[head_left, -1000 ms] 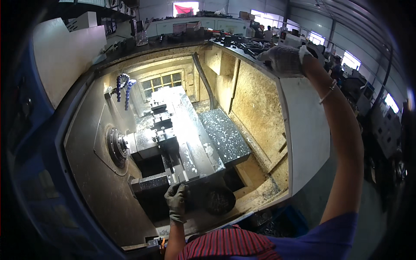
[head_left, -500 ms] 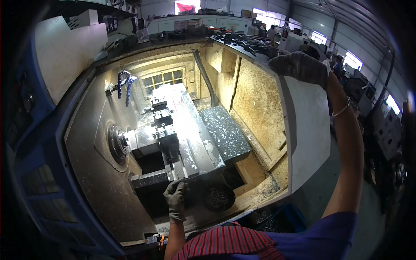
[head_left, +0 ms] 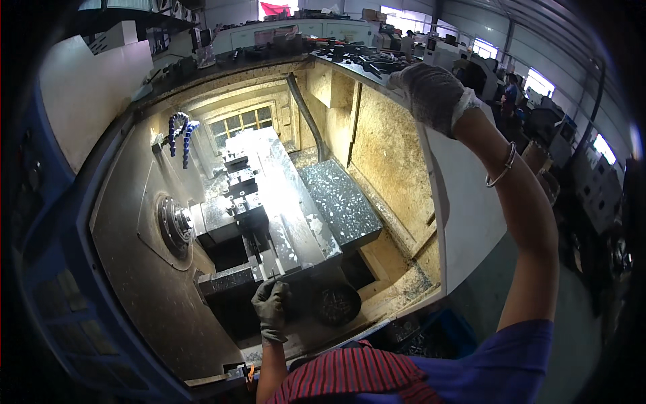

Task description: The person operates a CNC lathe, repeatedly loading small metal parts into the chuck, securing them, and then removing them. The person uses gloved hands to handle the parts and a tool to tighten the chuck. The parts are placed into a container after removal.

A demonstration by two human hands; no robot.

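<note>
My left hand [head_left: 270,308], in a grey work glove, is at the front end of the machine's slide [head_left: 296,249]. Its fingers are pinched round a thin, short piece [head_left: 274,275], too small to name. To its left is the round spindle [head_left: 176,225] on the metal wall. Several black tool holders [head_left: 241,185] stand in a row along the slide, beyond the hand. My right hand [head_left: 431,99], gloved too, is raised at the top edge of the machine's right side, close to dark tools [head_left: 360,57]. Its fingers are hard to make out.
Blue coolant hoses [head_left: 180,138] hang above the spindle. A speckled dark block [head_left: 340,202] lies right of the slide, and a round dark pan of chips [head_left: 338,304] sits low in front. The white side panel [head_left: 468,209] rises at right. People [head_left: 510,94] stand in the background.
My right hand has moved left along the top edge, its forearm tilting over. The whole view has shifted slightly. My left hand keeps its pinch at the slide's end.
</note>
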